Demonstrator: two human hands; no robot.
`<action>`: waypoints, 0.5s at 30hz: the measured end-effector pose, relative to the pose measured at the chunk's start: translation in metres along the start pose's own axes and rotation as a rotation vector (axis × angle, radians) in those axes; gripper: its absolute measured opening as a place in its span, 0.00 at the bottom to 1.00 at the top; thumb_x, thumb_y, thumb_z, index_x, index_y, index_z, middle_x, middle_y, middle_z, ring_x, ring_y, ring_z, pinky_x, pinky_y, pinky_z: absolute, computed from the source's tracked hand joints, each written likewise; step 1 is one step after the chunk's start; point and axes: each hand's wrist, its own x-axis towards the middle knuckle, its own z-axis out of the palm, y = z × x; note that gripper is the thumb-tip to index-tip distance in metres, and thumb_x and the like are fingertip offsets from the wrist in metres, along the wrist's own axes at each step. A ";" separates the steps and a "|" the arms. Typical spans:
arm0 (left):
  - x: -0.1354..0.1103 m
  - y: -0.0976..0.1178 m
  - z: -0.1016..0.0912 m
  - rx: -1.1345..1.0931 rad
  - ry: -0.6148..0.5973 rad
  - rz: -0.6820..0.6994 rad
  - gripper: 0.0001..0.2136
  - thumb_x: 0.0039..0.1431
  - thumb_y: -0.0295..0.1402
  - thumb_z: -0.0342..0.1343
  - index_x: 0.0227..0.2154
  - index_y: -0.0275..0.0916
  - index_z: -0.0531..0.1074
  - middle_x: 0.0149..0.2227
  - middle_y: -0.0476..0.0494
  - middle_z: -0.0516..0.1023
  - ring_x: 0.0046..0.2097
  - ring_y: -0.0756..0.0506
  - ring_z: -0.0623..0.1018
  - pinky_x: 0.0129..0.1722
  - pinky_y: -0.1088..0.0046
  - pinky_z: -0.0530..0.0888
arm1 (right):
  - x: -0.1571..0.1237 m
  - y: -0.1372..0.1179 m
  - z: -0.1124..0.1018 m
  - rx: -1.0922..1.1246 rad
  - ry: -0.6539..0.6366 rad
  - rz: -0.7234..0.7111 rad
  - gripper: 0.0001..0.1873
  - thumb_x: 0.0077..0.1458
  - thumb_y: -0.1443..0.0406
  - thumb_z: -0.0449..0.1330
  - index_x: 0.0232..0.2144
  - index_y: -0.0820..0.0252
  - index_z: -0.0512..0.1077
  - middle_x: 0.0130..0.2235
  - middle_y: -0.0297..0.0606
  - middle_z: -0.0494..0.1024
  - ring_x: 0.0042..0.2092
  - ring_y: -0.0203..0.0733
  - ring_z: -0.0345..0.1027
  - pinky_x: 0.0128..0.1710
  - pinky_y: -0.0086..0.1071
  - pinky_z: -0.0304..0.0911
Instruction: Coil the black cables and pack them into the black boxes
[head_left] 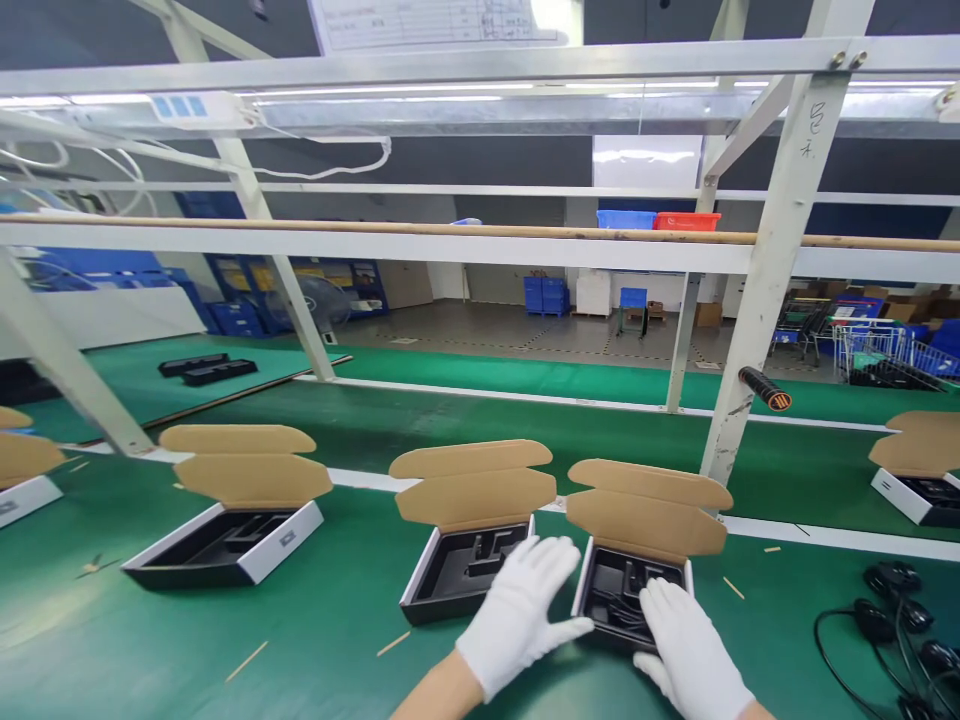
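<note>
My left hand (517,615), in a white cotton glove, is spread open over the front right corner of an open white box (465,570) with a black moulded insert and raised kraft-cardboard lid. My right hand (690,645), also gloved, rests at the near edge of a similar box (630,590), its fingers over a coiled black cable in the insert. Neither hand visibly grips anything. Another open box (225,545) stands to the left, and a further one (919,490) sits at the far right. Several black cabled devices (896,620) lie on the mat to the right of my right hand.
The boxes stand on a green bench mat (352,650) with scattered thin wooden sticks. A white metal frame (772,270) rises ahead of the boxes. Beyond lie another green bench, black trays, blue and red crates, and wire carts.
</note>
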 end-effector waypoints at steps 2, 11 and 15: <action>-0.027 -0.031 -0.016 0.131 -0.009 -0.193 0.34 0.57 0.57 0.53 0.57 0.35 0.67 0.56 0.32 0.75 0.56 0.31 0.73 0.57 0.44 0.68 | -0.013 0.017 0.009 -0.019 0.073 -0.044 0.35 0.49 0.56 0.68 0.57 0.66 0.69 0.56 0.55 0.73 0.55 0.62 0.70 0.54 0.47 0.67; -0.130 -0.141 -0.086 0.298 -0.210 -0.466 0.09 0.55 0.41 0.61 0.31 0.42 0.79 0.63 0.33 0.67 0.63 0.32 0.67 0.63 0.47 0.59 | 0.192 0.020 0.018 0.055 -0.147 -0.064 0.24 0.57 0.61 0.62 0.53 0.69 0.70 0.54 0.59 0.74 0.57 0.61 0.67 0.57 0.52 0.60; -0.153 -0.186 -0.122 0.376 -0.287 -0.633 0.15 0.43 0.43 0.65 0.35 0.46 0.81 0.64 0.34 0.66 0.66 0.28 0.61 0.63 0.49 0.57 | 0.298 -0.002 0.015 0.116 -0.222 -0.100 0.19 0.58 0.58 0.62 0.46 0.67 0.74 0.47 0.51 0.78 0.49 0.53 0.72 0.51 0.46 0.66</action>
